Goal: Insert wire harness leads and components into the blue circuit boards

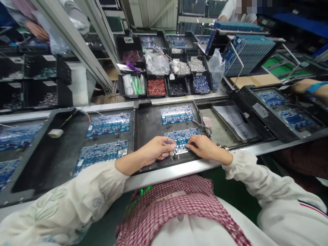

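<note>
A black carrier tray (151, 123) lies in front of me with two blue circuit boards on it. Both my hands rest on the nearer board (181, 137). My left hand (156, 150) is closed in a pinch at the board's left edge, with something small between the fingertips that I cannot make out. My right hand (202, 147) presses its curled fingers onto the board's right part; what it holds, if anything, is hidden. The farther board (176, 114) lies untouched above them.
Another black tray (64, 136) with two blue boards sits to the left. Behind are black bins of small parts, one with red pieces (156, 86). A rack of blue boards (247, 54) stands at the right. A co-worker's arm (307, 87) reaches over a tray at the right.
</note>
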Tool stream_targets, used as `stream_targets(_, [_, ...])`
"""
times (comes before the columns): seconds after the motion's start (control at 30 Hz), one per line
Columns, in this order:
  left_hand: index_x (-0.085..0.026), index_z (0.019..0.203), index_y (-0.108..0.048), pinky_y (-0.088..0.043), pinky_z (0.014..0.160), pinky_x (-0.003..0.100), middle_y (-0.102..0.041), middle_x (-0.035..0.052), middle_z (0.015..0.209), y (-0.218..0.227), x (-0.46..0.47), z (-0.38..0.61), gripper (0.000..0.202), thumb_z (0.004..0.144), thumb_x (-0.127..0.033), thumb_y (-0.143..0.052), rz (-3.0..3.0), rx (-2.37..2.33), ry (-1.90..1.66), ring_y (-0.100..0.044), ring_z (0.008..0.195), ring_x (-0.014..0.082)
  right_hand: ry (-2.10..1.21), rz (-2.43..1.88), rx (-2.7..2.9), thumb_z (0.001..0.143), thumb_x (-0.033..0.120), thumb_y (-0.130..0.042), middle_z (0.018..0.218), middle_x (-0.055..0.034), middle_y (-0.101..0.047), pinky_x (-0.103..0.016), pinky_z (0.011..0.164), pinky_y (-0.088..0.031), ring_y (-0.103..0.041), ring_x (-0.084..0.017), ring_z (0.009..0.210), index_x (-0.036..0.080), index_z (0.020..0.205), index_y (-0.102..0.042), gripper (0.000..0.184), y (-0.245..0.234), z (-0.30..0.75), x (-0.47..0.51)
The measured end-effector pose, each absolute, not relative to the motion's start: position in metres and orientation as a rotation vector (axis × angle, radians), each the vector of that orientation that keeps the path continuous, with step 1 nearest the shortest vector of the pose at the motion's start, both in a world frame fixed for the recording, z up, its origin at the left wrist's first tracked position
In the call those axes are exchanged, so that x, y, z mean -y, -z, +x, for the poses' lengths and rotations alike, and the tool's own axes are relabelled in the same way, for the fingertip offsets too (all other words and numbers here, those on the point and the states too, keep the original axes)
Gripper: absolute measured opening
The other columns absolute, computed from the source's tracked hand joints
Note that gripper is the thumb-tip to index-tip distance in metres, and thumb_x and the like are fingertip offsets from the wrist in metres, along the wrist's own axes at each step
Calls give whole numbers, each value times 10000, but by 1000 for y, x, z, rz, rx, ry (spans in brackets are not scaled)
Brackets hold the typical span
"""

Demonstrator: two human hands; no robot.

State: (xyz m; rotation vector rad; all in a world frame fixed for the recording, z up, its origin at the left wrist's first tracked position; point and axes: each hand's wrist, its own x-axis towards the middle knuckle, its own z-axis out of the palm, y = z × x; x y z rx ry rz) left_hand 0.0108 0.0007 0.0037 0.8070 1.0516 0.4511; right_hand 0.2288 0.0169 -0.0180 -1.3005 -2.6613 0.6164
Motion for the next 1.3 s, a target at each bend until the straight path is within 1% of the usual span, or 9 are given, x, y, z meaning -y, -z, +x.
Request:
stream_targets(0.1, [-93, 770, -604, -171, 366, 158, -595, 31, 603, -1, -2, 12, 172, 704, -234, -679, 867, -1060, -438, -357, 402, 19, -598, -1293, 2656, 863, 271, -515, 757, -56, -615, -263, 648, -386, -556, -158, 688, 140, 801, -613, 174, 19, 228, -17])
stream_targets(0.2, [-93, 849, -656, -204, 377, 166, -653, 74, 702, 0, -3, 14, 221, 666, -206, -706, 876, -1050, -420, -428, 444, 39, -638, -1229, 2653, 861, 261, -519, 802, -54, -621, -267, 680, -404, -565, -158, 728, 157, 833, -618, 147, 20, 230, -17])
stream_targets(0.27, [-97, 818, -656, -184, 372, 163, -647, 68, 689, -1, -4, 17, 202, 662, -213, -710, 851, -1049, -409, -445, 451, 45, -689, -1183, 2628, 863, 262, -522, 821, -50, -630, -270, 703, -418, -573, -157, 750, 166, 844, -624, 141, 19, 232, -16])
stream_targets(0.33, [-98, 723, -634, -162, 369, 154, -583, 25, 570, -2, -5, 22, 159, 689, -242, -691, 822, -1039, -395, -413, 430, 37, -737, -1139, 2548, 859, 286, -539, 819, -48, -637, -269, 701, -431, -577, -151, 738, 166, 860, -627, 149, 13, 232, -14])
stream_targets(0.43, [-98, 624, -594, -145, 365, 148, -460, -23, 450, -3, -4, 31, 230, 746, -288, -642, 811, -995, -350, -325, 391, 21, -789, -1003, 2384, 842, 335, -567, 804, -39, -639, -258, 690, -444, -575, -138, 722, 168, 872, -623, 178, 2, 230, -10])
stream_targets(0.63, [-98, 742, -595, -95, 343, 165, -464, -33, 516, -4, 1, 31, 221, 809, -307, -569, 784, -1083, -368, -261, 340, 7, -697, -1199, 2358, 861, 245, -536, 760, -38, -634, -249, 664, -433, -575, -135, 696, 157, 784, -617, 142, 9, 251, -11])
stream_targets(1.03, [-97, 732, -589, -71, 353, 176, -420, -59, 503, -4, 5, 26, 344, 673, -422, -687, 768, -979, -221, -226, 345, 3, -561, -1291, 2498, 878, 241, -486, 819, -59, -605, -273, 683, -420, -562, -162, 748, 161, 839, -594, 140, 27, 261, -8])
stream_targets(1.17, [-96, 746, -597, -125, 349, 177, -441, -46, 522, -15, -49, 46, 306, 732, -400, -637, 935, -1005, -250, -261, 349, 15, -584, -1264, 2459, 880, 238, -479, 783, -44, -599, -261, 655, -419, -559, -153, 725, 171, 808, -583, 144, 30, 262, -4])
stream_targets(1.3, [-70, 755, -611, -233, 387, 193, -403, -38, 484, -32, -160, 107, 233, 862, -211, -460, 1442, -1194, -572, -316, 370, 44, -649, -1199, 2515, 890, 306, -471, 828, -45, -602, -265, 645, -429, -570, -155, 727, 178, 890, -580, 168, 8, 256, -11])
